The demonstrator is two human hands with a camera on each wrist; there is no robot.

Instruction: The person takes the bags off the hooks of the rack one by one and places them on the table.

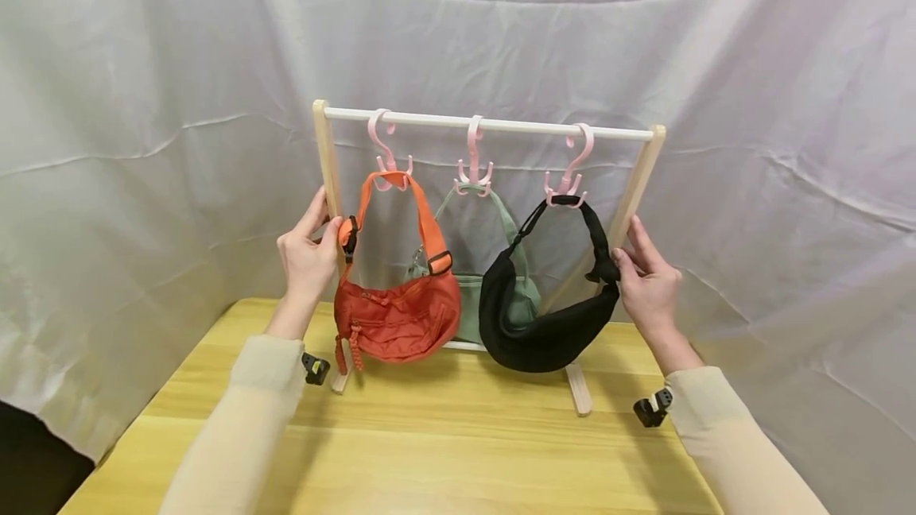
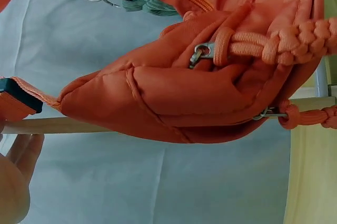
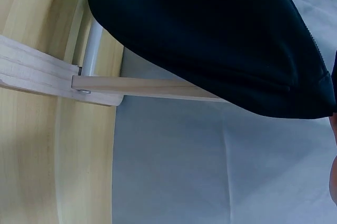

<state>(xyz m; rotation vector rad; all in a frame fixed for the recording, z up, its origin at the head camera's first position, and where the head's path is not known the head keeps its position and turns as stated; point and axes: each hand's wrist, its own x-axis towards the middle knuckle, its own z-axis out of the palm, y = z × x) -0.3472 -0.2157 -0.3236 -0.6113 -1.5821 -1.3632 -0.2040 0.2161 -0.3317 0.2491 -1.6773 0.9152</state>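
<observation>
A small wooden rack with a white top rod (image 1: 515, 126) stands on the table. My left hand (image 1: 306, 257) grips its left post (image 1: 327, 161) between thumb and fingers, beside the strap of a red-orange shoulder bag (image 1: 401, 320). On the other side, my right hand (image 1: 650, 284) holds the right post (image 1: 639, 173), its thumb close to the knotted strap of a black shoulder bag (image 1: 551, 344). A green bag (image 1: 468, 308) hangs between and behind them, partly hidden. Each bag's strap hangs from a pink hook (image 1: 473, 153) on the rod. The right wrist view shows only the right hand's edge.
The yellow wood-grain table (image 1: 429, 451) extends toward me in front of the rack. Wooden feet (image 1: 579, 389) support the rack at both sides. A grey-white cloth (image 1: 501, 38) hangs behind and around the table.
</observation>
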